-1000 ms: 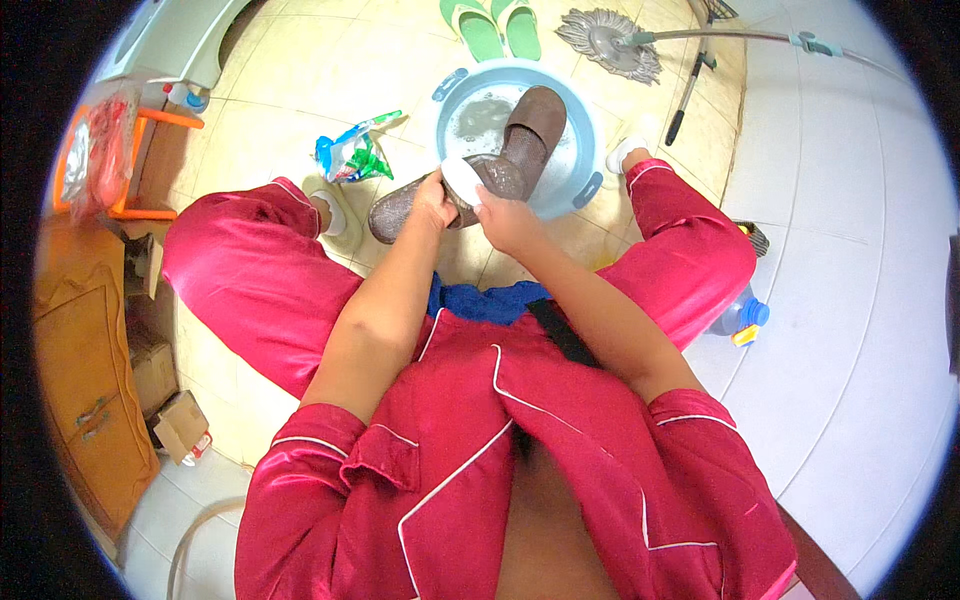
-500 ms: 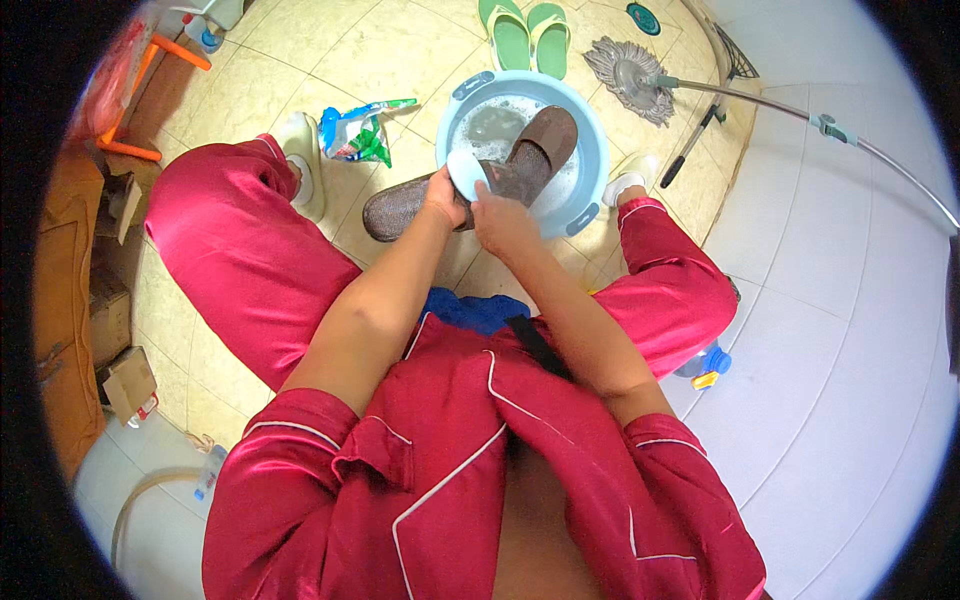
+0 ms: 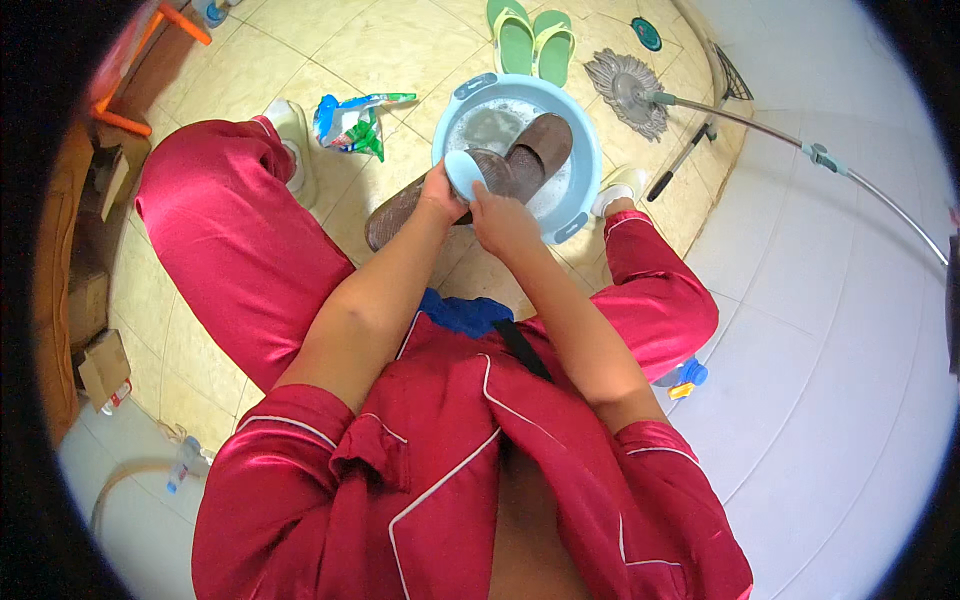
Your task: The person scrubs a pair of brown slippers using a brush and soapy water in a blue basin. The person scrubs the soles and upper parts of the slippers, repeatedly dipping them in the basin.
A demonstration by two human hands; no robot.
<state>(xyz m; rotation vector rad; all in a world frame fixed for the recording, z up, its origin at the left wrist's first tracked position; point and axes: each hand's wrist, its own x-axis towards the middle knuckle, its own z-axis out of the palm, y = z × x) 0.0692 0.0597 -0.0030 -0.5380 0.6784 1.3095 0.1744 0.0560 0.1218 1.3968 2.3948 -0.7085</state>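
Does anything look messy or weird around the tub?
Yes: the crumpled blue, white and green packet lying left of the basin looks like dropped litter, while the green flip-flops sit neatly side by side.

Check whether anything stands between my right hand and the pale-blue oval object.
Nothing visible does: your right hand meets the oval object at its lower right edge, and the brown textured slipper shows behind it, not between.

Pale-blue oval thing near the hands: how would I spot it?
Find the round blue basin on the floor. At its near-left rim, between left hand and right hand, the pale-blue oval stands out, plain against two brown slippers.
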